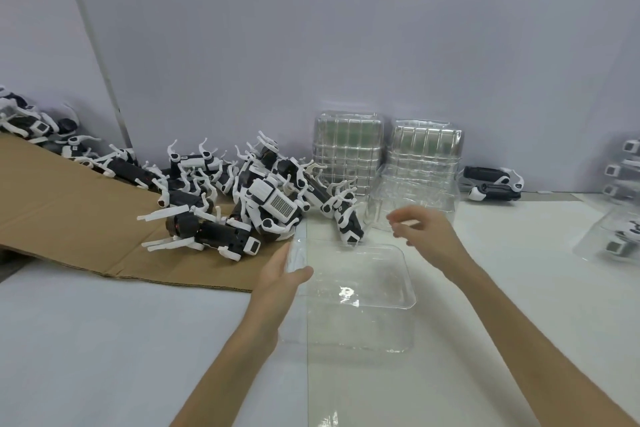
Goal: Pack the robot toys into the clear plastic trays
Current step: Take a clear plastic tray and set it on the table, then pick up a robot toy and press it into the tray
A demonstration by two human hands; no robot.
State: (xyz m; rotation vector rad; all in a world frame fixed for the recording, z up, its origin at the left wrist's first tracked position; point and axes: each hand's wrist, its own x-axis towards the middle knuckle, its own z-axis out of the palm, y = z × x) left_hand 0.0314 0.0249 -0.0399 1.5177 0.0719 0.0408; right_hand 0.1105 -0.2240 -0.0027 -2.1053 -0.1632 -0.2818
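Item: clear tray, one, open side up on the white table.
Left hand: holds the tray's 9 o'clock edge, thumb over the rim, fingers along the outside.
Right hand: above the tray's 1 o'clock corner, not touching it; fingers loosely bent and a little apart, nothing between them.
Robot toys: black-and-white heap at 10 o'clock from the tray, partly on a cardboard sheet; nearest toy lies at the tray's 12 o'clock rim.
Tray stacks: two, against the wall at 12 o'clock, beyond the right hand.
Further toys: two, at 2 o'clock.
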